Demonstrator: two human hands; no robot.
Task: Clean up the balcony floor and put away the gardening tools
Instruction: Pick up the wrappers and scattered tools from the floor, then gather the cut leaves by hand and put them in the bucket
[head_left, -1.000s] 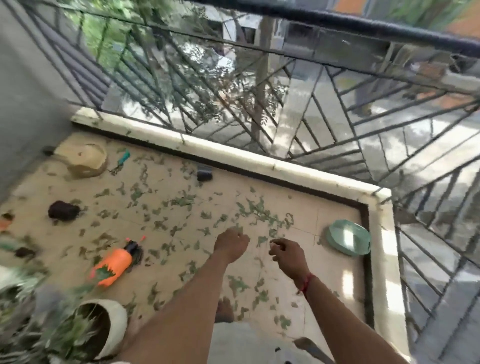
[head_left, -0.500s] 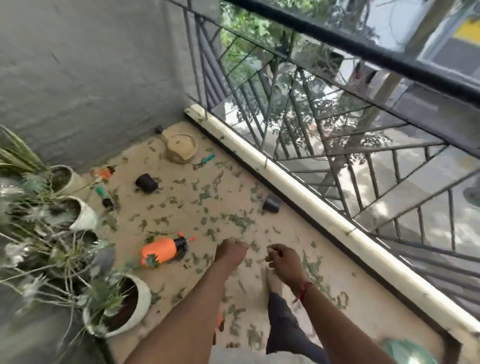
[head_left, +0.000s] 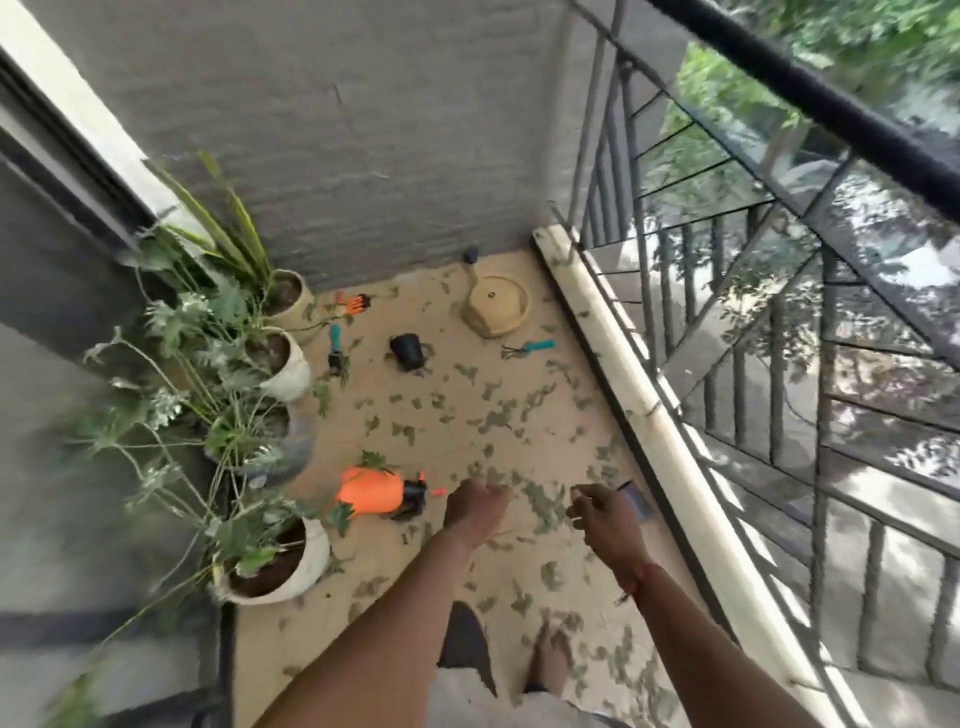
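Observation:
Green leaves (head_left: 497, 415) lie scattered over the beige balcony floor (head_left: 447, 582). An orange spray bottle (head_left: 371, 491) lies on its side just left of my left hand (head_left: 475, 506), whose fingers are curled into a fist holding nothing I can see. My right hand (head_left: 605, 514) hovers beside it, fingers curled, in front of a small dark pot (head_left: 638, 500). Farther off lie a black pot (head_left: 408, 351), a teal-handled rake (head_left: 530, 347), a teal-handled trowel (head_left: 335, 347) and an orange claw tool (head_left: 356, 301).
Potted plants in white planters (head_left: 275, 566) (head_left: 288, 361) line the left wall. A beige upturned pot (head_left: 493, 306) sits near the far grey wall. A pale kerb (head_left: 649, 410) and dark metal railing (head_left: 769, 270) bound the right side. My bare foot (head_left: 550, 660) stands among leaves.
The view has swung left along the balcony, so the green dish has left the frame and the planters have come in. Both hands stay raised and curled in front of me.

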